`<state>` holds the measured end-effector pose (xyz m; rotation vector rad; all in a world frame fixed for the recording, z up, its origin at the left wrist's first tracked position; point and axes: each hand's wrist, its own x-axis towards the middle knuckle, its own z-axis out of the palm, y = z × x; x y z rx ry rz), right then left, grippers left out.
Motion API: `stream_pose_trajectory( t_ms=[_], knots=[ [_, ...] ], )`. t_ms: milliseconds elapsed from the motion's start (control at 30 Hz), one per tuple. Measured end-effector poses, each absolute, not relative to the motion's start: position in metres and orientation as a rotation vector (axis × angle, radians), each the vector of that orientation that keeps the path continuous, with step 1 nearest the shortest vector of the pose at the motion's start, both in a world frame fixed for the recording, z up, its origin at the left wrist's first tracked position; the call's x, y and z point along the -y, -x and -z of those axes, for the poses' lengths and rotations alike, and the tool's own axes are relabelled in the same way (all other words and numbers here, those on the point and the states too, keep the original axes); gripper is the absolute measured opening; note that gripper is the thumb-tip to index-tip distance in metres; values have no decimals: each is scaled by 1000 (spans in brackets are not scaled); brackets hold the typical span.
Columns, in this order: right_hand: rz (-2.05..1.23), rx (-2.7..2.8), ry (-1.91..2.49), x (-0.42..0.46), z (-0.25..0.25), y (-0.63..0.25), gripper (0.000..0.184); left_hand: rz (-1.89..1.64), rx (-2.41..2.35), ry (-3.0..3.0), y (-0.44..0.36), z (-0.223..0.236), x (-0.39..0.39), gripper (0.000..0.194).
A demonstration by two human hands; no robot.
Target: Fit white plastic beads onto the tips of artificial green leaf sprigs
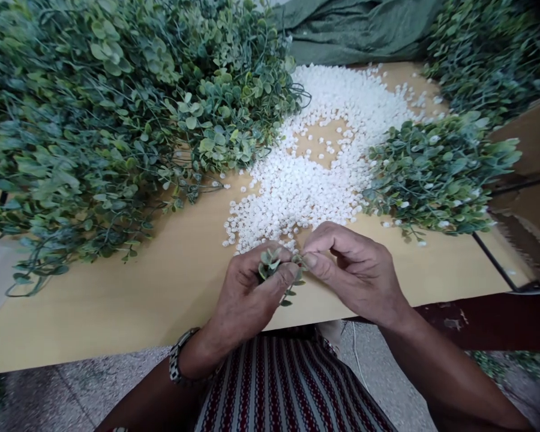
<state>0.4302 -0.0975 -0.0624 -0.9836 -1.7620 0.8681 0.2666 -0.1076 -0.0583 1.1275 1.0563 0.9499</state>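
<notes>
A small green leafy sprig [270, 263], apparently artificial, is pinched between the thumb and fingers of my left hand [254, 291]. Some of its leaves hang below the thumb. Close against it on the right, my right hand [355, 270] is closed, thumb and forefinger pinching the sprig's thin end. Whether a small bead is also between those fingertips is hidden. Just beyond both hands, a spread of small white beads [306, 192] covers the middle of the table.
A big heap of leafy sprigs [130, 108] fills the left of the yellowish table [117, 312]. On the right lies a smaller bunch with white tips [445, 174], near a cardboard box [531, 138]. More greenery [490, 54] and green cloth [360, 30] are at the back.
</notes>
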Motion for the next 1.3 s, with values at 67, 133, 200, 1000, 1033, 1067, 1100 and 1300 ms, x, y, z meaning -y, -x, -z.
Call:
stream_pose_trajectory(
  t_ms=[67, 133, 200, 1000, 1033, 1067, 1100, 1300],
  knots=[
    [-842, 1770, 994, 95, 63, -437, 10, -975, -1059, -1062, -264, 61, 108, 16],
    [-681, 1810, 1055, 90, 65, -446, 7, -996, -1100, -997, -260, 63, 107, 14],
    [-496, 1913, 1103, 87, 67, -454, 7, -1045, -1165, -953, -257, 64, 106, 13],
    [-31, 2523, 864, 85, 93, -437, 18, -1072, -1198, -772, -256, 58, 100, 7],
    [-54, 2497, 876, 86, 92, -437, 16, -1058, -1182, -771, -256, 58, 100, 6],
    [-99, 2456, 892, 86, 91, -438, 15, -1045, -1167, -775, -256, 58, 99, 5],
    [-176, 2394, 920, 87, 88, -438, 13, -1033, -1157, -781, -256, 58, 99, 4],
    [-728, 1826, 1020, 92, 71, -435, 9, -1007, -1163, -834, -263, 55, 102, 8]
  ],
)
